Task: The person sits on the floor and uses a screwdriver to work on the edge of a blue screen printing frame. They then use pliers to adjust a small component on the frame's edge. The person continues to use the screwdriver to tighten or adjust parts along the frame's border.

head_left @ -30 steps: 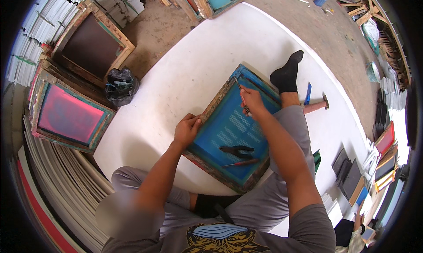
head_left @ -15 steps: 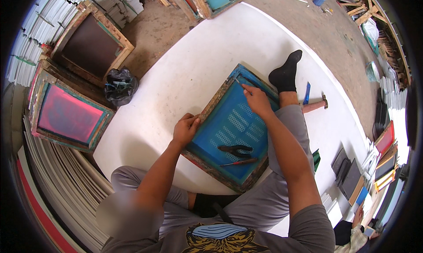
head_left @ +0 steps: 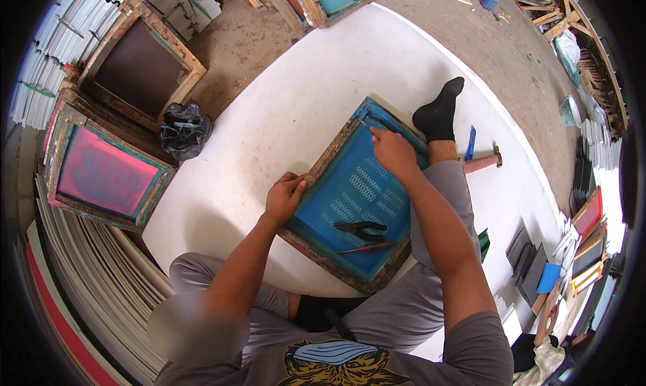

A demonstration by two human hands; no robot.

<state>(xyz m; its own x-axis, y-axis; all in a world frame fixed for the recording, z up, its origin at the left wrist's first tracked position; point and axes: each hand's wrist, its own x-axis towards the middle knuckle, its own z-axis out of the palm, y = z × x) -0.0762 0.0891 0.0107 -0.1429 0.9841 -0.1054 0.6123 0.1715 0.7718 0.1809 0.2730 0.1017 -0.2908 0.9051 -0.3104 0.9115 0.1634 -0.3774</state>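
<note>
Your left hand (head_left: 286, 196) is curled over the left edge of the frame (head_left: 356, 196), fingers wrapped on the wooden rail, thumb on top, forearm coming up from lower left. Your right hand (head_left: 393, 152) is stretched out to the frame's far corner, fingers pinched together and pressed down at the inner edge of the blue mesh; you can't tell if something small is between the fingertips. The frame lies tilted on the white sheet (head_left: 269, 130), its right side resting against your right leg, near the black sock (head_left: 439, 113). On the mesh, close to you, lie pliers (head_left: 362, 230) and just below them a red-handled tool (head_left: 367, 248), side by side, clear of both hands. A hammer (head_left: 481, 163) and a blue strip (head_left: 470, 144) sit on the sheet past your right knee. Off the sheet to your left: a black bag (head_left: 183, 129), a pink screen (head_left: 108, 174) and a dark screen (head_left: 138, 66) leaning at the stacks. Since a second ago your right hand has slid from the mesh's upper middle out toward the far corner; left hand, frame and tools haven't moved.
</note>
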